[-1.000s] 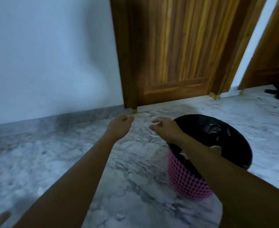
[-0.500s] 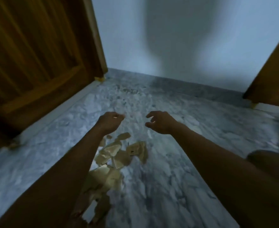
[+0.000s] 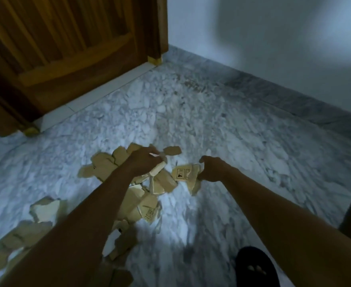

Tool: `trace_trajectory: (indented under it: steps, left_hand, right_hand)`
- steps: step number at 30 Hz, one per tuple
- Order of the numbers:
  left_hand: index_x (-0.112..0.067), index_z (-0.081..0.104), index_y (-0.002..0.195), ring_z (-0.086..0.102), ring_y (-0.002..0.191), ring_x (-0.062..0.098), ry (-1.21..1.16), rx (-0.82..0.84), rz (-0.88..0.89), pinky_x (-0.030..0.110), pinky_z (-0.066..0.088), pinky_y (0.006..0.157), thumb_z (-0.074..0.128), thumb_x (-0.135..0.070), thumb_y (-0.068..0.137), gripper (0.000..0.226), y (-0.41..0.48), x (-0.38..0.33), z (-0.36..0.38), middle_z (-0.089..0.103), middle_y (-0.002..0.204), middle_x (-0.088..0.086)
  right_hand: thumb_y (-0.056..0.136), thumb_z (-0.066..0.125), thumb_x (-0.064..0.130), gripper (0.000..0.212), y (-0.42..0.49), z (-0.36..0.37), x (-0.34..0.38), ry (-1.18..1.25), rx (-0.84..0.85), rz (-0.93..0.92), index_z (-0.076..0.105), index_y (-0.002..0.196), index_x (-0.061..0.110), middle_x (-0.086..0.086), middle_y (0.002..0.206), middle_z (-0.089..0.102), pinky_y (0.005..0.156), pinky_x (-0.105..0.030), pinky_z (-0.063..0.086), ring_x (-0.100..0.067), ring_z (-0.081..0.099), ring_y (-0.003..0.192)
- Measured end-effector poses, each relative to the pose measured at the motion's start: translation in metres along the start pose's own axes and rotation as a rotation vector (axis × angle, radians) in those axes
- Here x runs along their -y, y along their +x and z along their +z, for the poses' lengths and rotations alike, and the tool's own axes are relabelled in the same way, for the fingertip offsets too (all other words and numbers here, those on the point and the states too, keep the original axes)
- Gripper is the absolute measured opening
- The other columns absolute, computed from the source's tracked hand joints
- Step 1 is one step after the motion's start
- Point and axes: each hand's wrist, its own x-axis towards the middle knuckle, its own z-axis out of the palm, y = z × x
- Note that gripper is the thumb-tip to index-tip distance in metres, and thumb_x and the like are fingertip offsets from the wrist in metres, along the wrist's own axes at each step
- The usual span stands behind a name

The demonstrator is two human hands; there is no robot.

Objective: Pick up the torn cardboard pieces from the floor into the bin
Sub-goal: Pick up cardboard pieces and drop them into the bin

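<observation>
Where cardboard pieces (image 3: 104, 165) end, floor (image 3: 232, 125) runs to door (image 3: 66, 48) and wall (image 3: 274, 38).

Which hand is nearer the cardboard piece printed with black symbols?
Right. The right hand is at the right edge of the printed piece; the left hand holds other cardboard pieces further left.

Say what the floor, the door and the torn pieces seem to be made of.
The floor looks like polished marble or marble-look tile: white with grey veining and a soft sheen. The door is wood, warm brown with visible streaked grain, apparently varnished. The torn cardboard pieces are tan cardboard, matte, with ragged edges and paler inner faces; one carries black printed symbols.
</observation>
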Motion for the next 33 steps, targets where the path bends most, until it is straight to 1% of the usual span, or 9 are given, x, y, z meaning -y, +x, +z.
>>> trace_trajectory:
  steps: [3,10,14,18,21,23,28,30,33]
  left_hand:
    - [-0.021,0.063,0.125,0.061,0.113,0.021,0.012,0.016,-0.028,0.032,0.048,0.092,0.068,-0.043,0.087,0.044,0.025,0.001,0.034,0.065,0.126,0.005]
    - [-0.021,0.060,0.126,0.062,0.107,0.018,0.084,0.008,-0.085,0.021,0.041,0.082,0.077,-0.034,0.080,0.051,0.074,0.004,0.125,0.065,0.121,0.003]
    - [-0.013,0.059,0.127,0.060,0.104,0.016,0.119,-0.007,-0.138,0.016,0.038,0.075,0.082,-0.025,0.075,0.058,0.088,0.012,0.158,0.063,0.116,0.001]
    - [-0.019,0.053,0.132,0.059,0.110,0.030,0.345,-0.001,-0.106,0.039,0.050,0.087,0.070,-0.057,0.067,0.077,0.108,0.023,0.173,0.057,0.125,0.007]
    - [-0.027,0.029,0.148,0.038,0.135,0.034,0.586,0.018,-0.058,0.049,0.034,0.109,0.067,-0.049,0.079,0.082,0.122,0.025,0.183,0.030,0.154,0.003]
    - [-0.030,0.022,0.152,0.028,0.141,0.033,0.636,0.023,-0.034,0.050,0.029,0.112,0.068,-0.046,0.082,0.085,0.128,0.025,0.185,0.024,0.158,-0.001]
    - [-0.021,0.036,0.136,0.046,0.123,0.033,0.741,-0.010,0.056,0.049,0.044,0.094,0.077,-0.051,0.069,0.084,0.133,0.026,0.181,0.045,0.133,0.008]
    - [-0.015,0.037,0.127,0.053,0.113,0.031,0.661,-0.008,0.058,0.047,0.048,0.086,0.079,-0.046,0.070,0.078,0.135,0.028,0.180,0.050,0.123,0.010]
    - [-0.006,0.039,0.125,0.057,0.109,0.034,0.370,-0.055,0.029,0.041,0.046,0.083,0.066,-0.029,0.088,0.051,0.135,0.029,0.173,0.054,0.120,0.016]
  right_hand:
    - [0.081,0.075,0.038,0.075,0.028,0.012,-0.023,0.002,0.015,0.020,0.040,0.143,0.017,-0.013,0.136,0.053,0.097,-0.039,0.050,-0.029,0.057,0.119]
    - [0.083,0.068,0.035,0.062,0.093,0.049,-0.054,0.041,0.086,-0.067,0.046,0.140,0.024,-0.006,0.129,0.061,0.095,-0.039,0.052,-0.027,0.061,0.115]
    - [0.072,0.076,0.040,0.078,0.116,0.069,-0.057,0.158,0.049,-0.012,0.038,0.136,0.018,-0.007,0.122,0.059,0.086,-0.038,0.053,-0.029,0.062,0.109]
    - [0.073,0.080,0.047,0.099,0.132,0.086,-0.063,0.196,-0.011,0.011,0.021,0.146,0.017,-0.011,0.135,0.041,0.089,-0.043,0.047,-0.034,0.047,0.122]
    - [0.068,0.083,0.051,0.105,0.139,0.101,-0.068,0.123,-0.079,-0.028,0.020,0.145,0.016,-0.012,0.137,0.036,0.084,-0.041,0.047,-0.033,0.045,0.120]
    - [0.067,0.084,0.051,0.103,0.141,0.105,-0.070,0.080,-0.134,-0.043,0.023,0.142,0.015,-0.012,0.135,0.037,0.081,-0.039,0.048,-0.033,0.047,0.118]
    - [0.067,0.087,0.035,0.096,0.142,0.107,-0.066,0.149,-0.087,0.041,0.025,0.136,0.008,-0.014,0.132,0.038,0.089,-0.039,0.049,-0.034,0.048,0.119]
    - [0.070,0.085,0.032,0.095,0.145,0.110,-0.057,0.202,-0.065,0.100,0.022,0.138,0.011,-0.014,0.133,0.037,0.091,-0.040,0.047,-0.035,0.048,0.120]
    - [0.073,0.080,0.046,0.090,0.146,0.112,-0.042,0.297,-0.105,0.222,0.025,0.137,0.014,-0.014,0.132,0.038,0.087,-0.038,0.046,-0.036,0.048,0.119]
